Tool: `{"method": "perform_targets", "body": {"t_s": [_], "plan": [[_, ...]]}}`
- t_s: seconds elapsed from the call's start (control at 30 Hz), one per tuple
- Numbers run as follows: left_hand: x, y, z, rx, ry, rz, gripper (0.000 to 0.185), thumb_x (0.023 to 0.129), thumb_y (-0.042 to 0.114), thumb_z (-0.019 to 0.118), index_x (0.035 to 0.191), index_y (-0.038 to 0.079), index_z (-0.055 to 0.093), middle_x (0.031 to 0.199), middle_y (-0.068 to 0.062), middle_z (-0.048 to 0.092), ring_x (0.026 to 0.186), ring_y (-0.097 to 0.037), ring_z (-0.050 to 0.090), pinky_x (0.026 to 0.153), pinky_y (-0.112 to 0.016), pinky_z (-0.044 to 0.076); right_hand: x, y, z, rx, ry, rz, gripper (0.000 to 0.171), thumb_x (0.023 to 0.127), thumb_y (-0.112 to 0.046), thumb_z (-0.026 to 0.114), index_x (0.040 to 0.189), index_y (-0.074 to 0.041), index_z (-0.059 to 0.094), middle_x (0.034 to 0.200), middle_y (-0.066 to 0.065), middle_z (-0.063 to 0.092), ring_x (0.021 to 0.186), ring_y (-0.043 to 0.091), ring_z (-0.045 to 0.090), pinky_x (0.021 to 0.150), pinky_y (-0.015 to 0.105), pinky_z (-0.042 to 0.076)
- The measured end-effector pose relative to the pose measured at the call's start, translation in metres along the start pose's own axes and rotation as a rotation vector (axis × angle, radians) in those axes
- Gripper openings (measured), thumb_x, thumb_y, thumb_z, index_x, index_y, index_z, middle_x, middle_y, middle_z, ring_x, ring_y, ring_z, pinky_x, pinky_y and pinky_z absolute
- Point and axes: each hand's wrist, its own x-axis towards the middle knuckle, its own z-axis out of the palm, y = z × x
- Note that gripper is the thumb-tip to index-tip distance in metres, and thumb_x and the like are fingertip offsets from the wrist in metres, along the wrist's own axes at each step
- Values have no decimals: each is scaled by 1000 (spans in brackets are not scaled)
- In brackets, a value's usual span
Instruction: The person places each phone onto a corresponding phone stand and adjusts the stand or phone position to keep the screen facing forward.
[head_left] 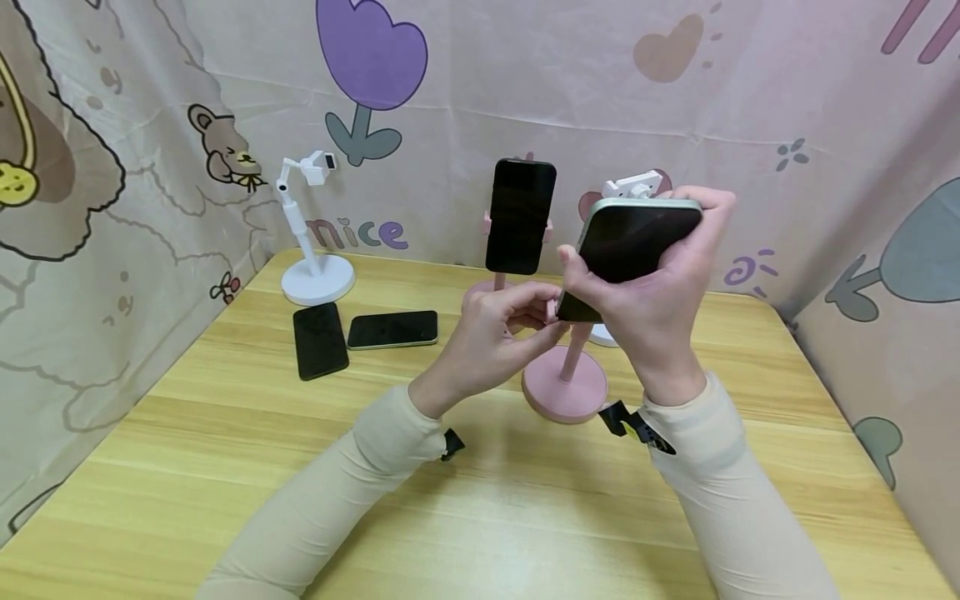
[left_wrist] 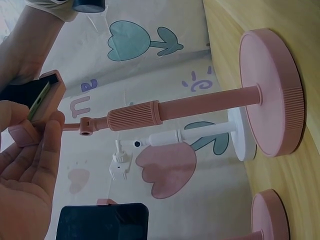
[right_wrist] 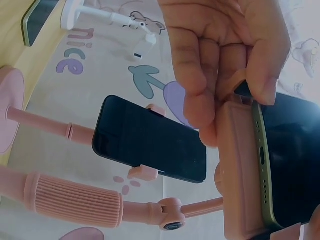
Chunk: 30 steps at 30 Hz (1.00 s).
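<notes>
Fingers of the right hand (head_left: 660, 283) curl round a green-edged phone (head_left: 637, 242), thumb along its near long edge and fingertips over the far edge, a firm grip closed on the phone and holding it tilted above the nearer pink stand (head_left: 566, 383). The left hand (head_left: 498, 329) meets it from nine o'clock, thumb and forefinger pinched narrow on the pink clamp (left_wrist: 50, 87) at the phone's lower end; in the right wrist view the clamp (right_wrist: 240, 165) lies flat against the phone's green side (right_wrist: 262, 165), touching it. The stand's ribbed pole (left_wrist: 135, 116) runs from the clamp's joint to the round pink base (left_wrist: 272, 95) resting on the tabletop (head_left: 225, 433). Behind it, toward twelve o'clock, a second pink stand already grips an upright dark phone (head_left: 520, 217). A white stand (head_left: 315, 275) sits at the tabletop's ten o'clock corner with its clamp bare, and another white stand (head_left: 633, 185) peeks out just behind the right hand. Two phones lie flat near the white base: a black one (head_left: 320, 340) and, just beside it at three o'clock, a pale-edged one (head_left: 392, 329).
</notes>
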Motion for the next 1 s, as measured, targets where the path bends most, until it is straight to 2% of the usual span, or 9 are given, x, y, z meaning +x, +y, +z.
{"method": "perform_targets", "body": {"t_s": [0.13, 0.37, 0.83, 1.0], "plan": [[-1, -1, -1, -8, -7, -4, 22, 95, 1, 80, 116, -5, 75, 99, -13, 81, 89, -16, 79, 83, -26, 67, -1, 1, -2, 26, -66, 35, 68, 64, -15, 90, 113, -8, 44, 103, 0, 66, 102, 27, 66, 94, 30, 55], [-2, -2, -1, -35, -1, -4, 19, 93, 0, 81, 110, -5, 74, 95, -13, 80, 88, -17, 79, 82, -27, 67, -3, 6, -5, -56, -131, 30, 69, 67, -18, 91, 118, -7, 46, 114, -5, 65, 109, 22, 66, 97, 29, 54], [-1, -2, 0, -32, 9, -5, 21, 92, 0, 83, 111, -4, 75, 94, -13, 81, 86, -15, 79, 79, -27, 67, -6, 9, -10, -93, -136, 18, 69, 69, -22, 91, 120, -8, 46, 118, -7, 66, 110, 22, 66, 96, 27, 54], [0, -1, 0, -32, 14, -10, 22, 91, 1, 84, 111, -4, 76, 92, -12, 81, 84, -14, 79, 79, -27, 67, -7, 10, -13, -115, -137, 43, 72, 69, -30, 92, 120, -11, 45, 118, -11, 63, 109, 23, 65, 93, 27, 52]]}}
